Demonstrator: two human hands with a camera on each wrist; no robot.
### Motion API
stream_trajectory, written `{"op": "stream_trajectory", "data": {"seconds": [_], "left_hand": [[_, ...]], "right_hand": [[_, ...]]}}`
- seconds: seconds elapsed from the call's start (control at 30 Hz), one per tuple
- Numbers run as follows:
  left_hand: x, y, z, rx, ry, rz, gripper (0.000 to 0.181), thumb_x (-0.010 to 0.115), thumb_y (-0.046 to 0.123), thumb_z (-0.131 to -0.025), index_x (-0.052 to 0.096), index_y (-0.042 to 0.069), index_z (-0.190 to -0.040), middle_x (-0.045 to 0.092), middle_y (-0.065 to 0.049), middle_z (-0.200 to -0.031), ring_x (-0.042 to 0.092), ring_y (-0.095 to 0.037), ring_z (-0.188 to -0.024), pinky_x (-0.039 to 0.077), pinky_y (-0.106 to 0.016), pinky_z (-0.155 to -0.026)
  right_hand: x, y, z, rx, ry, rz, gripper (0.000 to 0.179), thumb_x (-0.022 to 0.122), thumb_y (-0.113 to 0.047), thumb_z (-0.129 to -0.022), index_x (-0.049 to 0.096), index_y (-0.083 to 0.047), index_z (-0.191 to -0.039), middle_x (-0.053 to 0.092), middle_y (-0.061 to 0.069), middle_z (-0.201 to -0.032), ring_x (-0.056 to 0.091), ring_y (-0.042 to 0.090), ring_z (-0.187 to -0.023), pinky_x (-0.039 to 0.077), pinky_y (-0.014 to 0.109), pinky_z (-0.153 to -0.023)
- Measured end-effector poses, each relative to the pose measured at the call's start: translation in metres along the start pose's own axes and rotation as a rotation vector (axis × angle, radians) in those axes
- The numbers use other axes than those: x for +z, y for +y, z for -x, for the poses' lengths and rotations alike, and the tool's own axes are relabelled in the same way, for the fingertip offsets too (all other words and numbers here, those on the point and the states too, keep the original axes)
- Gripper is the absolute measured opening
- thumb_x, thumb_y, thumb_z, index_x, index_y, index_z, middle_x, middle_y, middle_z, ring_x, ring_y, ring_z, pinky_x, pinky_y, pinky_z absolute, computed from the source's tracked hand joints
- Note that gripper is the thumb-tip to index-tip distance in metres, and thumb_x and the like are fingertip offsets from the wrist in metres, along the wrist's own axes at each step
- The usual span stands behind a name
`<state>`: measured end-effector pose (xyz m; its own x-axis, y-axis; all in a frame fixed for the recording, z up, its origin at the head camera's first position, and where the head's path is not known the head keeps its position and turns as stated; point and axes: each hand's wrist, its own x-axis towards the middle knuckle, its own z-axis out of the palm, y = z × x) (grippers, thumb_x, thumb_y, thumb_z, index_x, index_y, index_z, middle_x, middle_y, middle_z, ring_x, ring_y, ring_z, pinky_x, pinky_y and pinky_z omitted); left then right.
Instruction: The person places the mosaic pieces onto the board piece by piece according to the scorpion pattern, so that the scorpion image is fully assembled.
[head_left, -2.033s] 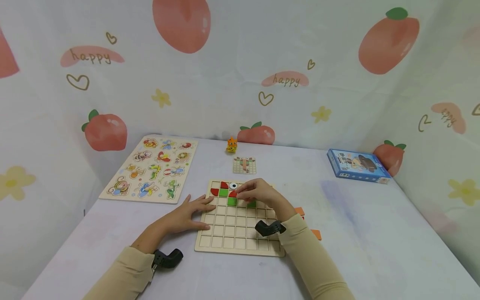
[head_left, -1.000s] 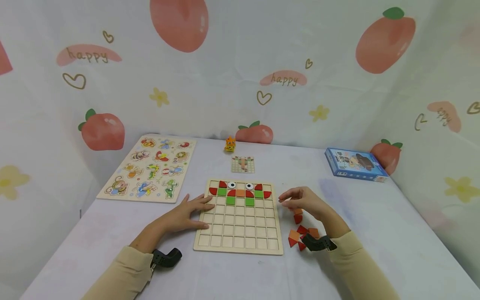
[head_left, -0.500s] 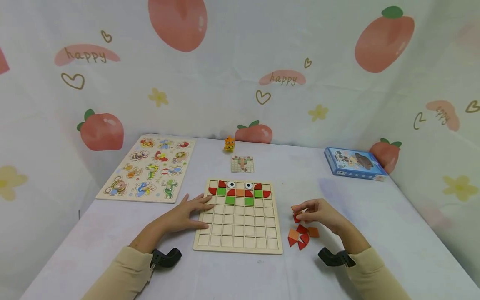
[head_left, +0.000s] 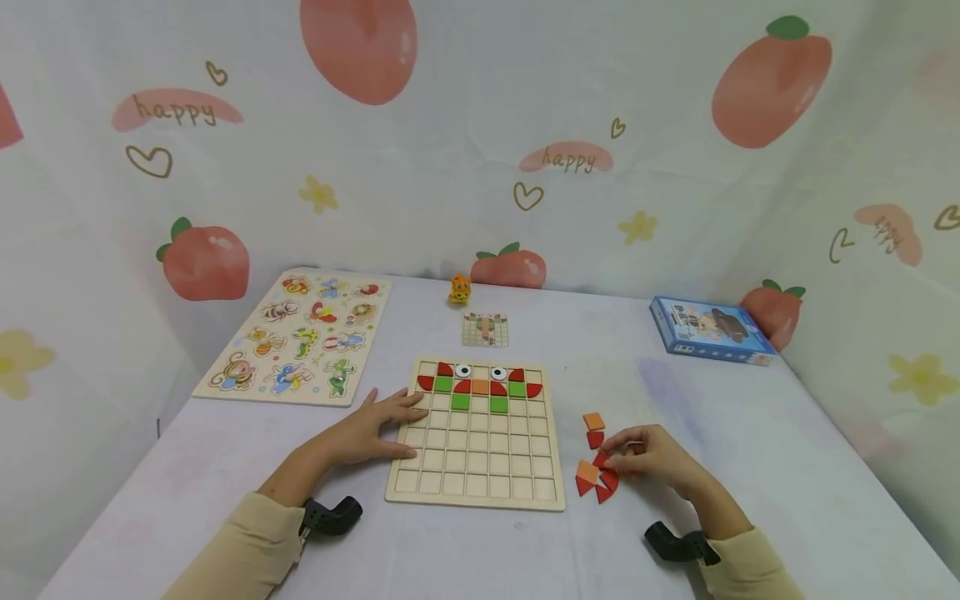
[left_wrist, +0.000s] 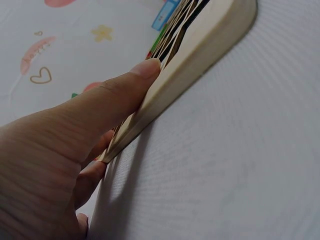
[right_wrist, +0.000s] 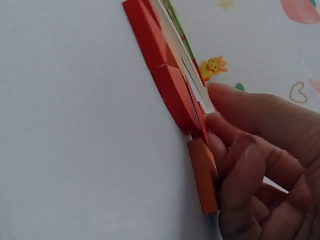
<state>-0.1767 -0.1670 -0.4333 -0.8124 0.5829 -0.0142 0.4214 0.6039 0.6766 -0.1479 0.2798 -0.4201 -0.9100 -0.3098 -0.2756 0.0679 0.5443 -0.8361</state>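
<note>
A square wooden grid board (head_left: 480, 462) lies mid-table. Its upper rows hold red, green and orange tiles and two eye tiles (head_left: 463, 372), like a bird's head. My left hand (head_left: 367, 429) rests spread on its left edge; in the left wrist view the thumb lies along the board's rim (left_wrist: 200, 70). To the right of the board my right hand (head_left: 656, 457) is low over a cluster of loose tiles, fingers bent and fingertips right at a red tile (head_left: 602, 460). In the right wrist view an orange tile (right_wrist: 202, 175) lies close beside the thumb, with red tiles (right_wrist: 172, 95) beyond.
An orange tile (head_left: 594, 421) and a red one (head_left: 596, 439) lie above the cluster. Behind the board are a small pattern card (head_left: 486, 330) and an orange toy figure (head_left: 460, 288). An insect puzzle board (head_left: 300, 337) stands left, a blue box (head_left: 711, 328) back right.
My right hand has left the board, gone right to the upper loose tiles, then down to the lower cluster. An orange tile now shows between the eyes on the board. My left hand stays put.
</note>
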Motion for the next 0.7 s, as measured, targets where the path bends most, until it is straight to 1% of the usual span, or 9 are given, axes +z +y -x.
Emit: {"op": "stream_trajectory", "data": {"seconds": [0.17,0.23,0.5,0.7], "left_hand": [[-0.0002,0.0007,0.0004,0.001,-0.002,0.006,0.066,0.072,0.044,-0.076,0.055,0.012,-0.131,0.033,-0.007,-0.151,0.016,-0.033,-0.144,-0.008,-0.061,-0.112],[-0.0002,0.0007,0.0004,-0.001,-0.002,0.006,0.066,0.072,0.045,-0.076,0.055,0.013,-0.131,0.033,-0.007,-0.151,0.016,-0.033,-0.144,-0.008,-0.061,-0.112],[-0.0003,0.0004,0.0005,-0.001,-0.002,0.008,0.066,0.072,0.045,-0.076,0.055,0.012,-0.131,0.033,-0.007,-0.151,0.016,-0.033,-0.144,-0.008,-0.061,-0.112],[0.0001,-0.0001,0.0003,-0.001,-0.003,0.01,0.066,0.072,0.045,-0.076,0.055,0.012,-0.131,0.033,-0.007,-0.151,0.016,-0.033,-0.144,-0.009,-0.06,-0.112]], "right_hand": [[0.0044,-0.0002,-0.001,-0.036,0.023,0.065,0.036,0.076,-0.021,-0.077,0.067,0.004,-0.101,0.061,0.002,-0.073,0.046,0.008,-0.057,0.041,0.018,-0.049],[0.0052,0.0,-0.0019,-0.047,0.034,0.079,0.035,0.076,-0.021,-0.077,0.067,0.004,-0.1,0.059,0.002,-0.073,0.046,0.007,-0.058,0.041,0.017,-0.049],[0.0065,-0.001,-0.0038,-0.065,0.024,0.075,0.033,0.076,-0.019,-0.077,0.064,0.005,-0.096,0.054,0.003,-0.074,0.047,0.008,-0.06,0.041,0.017,-0.051],[0.0068,-0.0043,-0.0026,-0.067,0.015,0.06,0.032,0.075,-0.018,-0.078,0.062,0.003,-0.097,0.057,0.005,-0.078,0.049,0.01,-0.063,0.044,0.018,-0.053]]}}
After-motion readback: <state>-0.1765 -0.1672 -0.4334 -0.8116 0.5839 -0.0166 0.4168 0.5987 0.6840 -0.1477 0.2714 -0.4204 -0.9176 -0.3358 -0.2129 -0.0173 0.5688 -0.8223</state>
